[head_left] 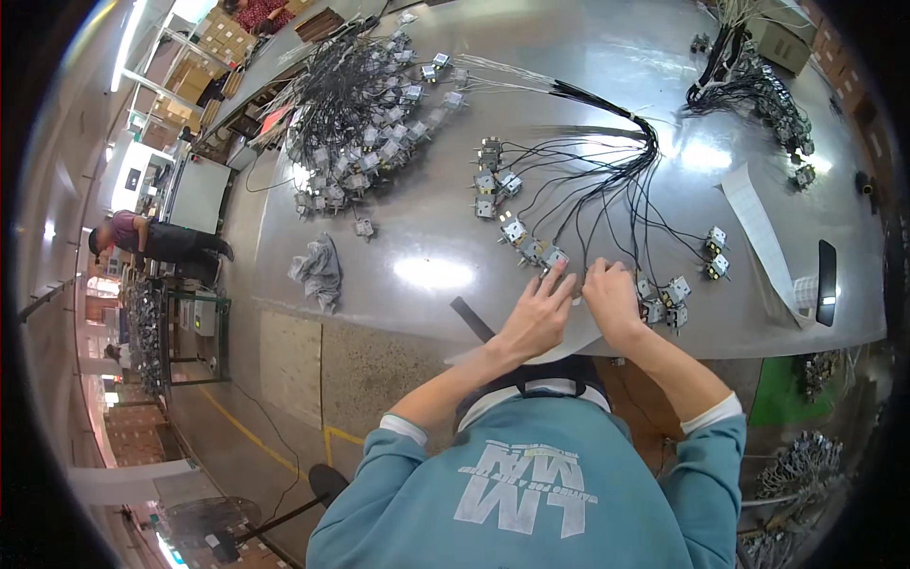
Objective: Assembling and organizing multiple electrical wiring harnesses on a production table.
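My left hand (538,315) is bent at the metal table's near edge, its fingertips close to a row of small metal-cased parts (527,248) on black wires. Beside it, my right hand (611,296) is closed, with fingers curled down. Whatever the fingers of either hand pinch is hidden. From a black wire bundle (646,142), thin leads fan out toward me and end in these parts. More metal-cased parts (675,292) lie just right of my right hand, and a pair (718,254) sits farther right. White paper (580,330) lies under my wrists.
A large heap of wired parts (365,142) covers the table's far left; another bundle (758,95) lies far right. A grey cloth (320,273), a long white paper strip (758,223) and a black flat piece (827,283) are also there. At left, a person (156,239) stands by a bench.
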The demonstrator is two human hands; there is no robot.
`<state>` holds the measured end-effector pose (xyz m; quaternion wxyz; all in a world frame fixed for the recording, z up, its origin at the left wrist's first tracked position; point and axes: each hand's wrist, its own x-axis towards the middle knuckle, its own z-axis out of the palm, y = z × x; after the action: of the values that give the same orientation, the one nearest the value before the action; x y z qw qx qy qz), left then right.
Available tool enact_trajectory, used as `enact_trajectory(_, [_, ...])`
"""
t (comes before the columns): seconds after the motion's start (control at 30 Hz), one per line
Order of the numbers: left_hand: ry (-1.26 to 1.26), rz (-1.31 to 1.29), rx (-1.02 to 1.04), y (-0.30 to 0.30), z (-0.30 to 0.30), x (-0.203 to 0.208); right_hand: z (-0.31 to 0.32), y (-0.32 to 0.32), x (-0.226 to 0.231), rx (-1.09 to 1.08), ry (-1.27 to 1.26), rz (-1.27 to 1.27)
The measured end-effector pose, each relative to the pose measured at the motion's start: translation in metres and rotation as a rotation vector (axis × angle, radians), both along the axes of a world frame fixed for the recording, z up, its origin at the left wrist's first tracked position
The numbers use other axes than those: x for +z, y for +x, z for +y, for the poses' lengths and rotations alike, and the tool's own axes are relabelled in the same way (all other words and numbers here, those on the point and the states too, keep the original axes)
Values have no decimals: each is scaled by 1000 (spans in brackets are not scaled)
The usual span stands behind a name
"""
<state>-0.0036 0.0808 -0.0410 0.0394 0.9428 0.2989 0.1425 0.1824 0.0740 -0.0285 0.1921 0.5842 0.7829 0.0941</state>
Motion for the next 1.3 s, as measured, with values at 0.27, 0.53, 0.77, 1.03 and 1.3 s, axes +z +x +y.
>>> enact_trajectory(0.27, [-5, 125, -127, 6, -5, 19, 21, 13, 13, 253, -276, -268])
enact_trajectory(0.53, [-177, -161, -29, 28, -20, 38, -6, 72, 44, 363, 161, 694])
enact_trajectory(0.77, [-398, -344, -212, 74, -15, 17, -66, 127, 67, -138, 132, 1042])
enact_trajectory(1.03, [-268, -291, -325, 86, -14, -8, -61, 152, 59, -202, -53, 1054])
enact_trajectory(1.3, [-210, -343, -249, 32, 8, 0, -61, 204, 68, -116, 2, 741])
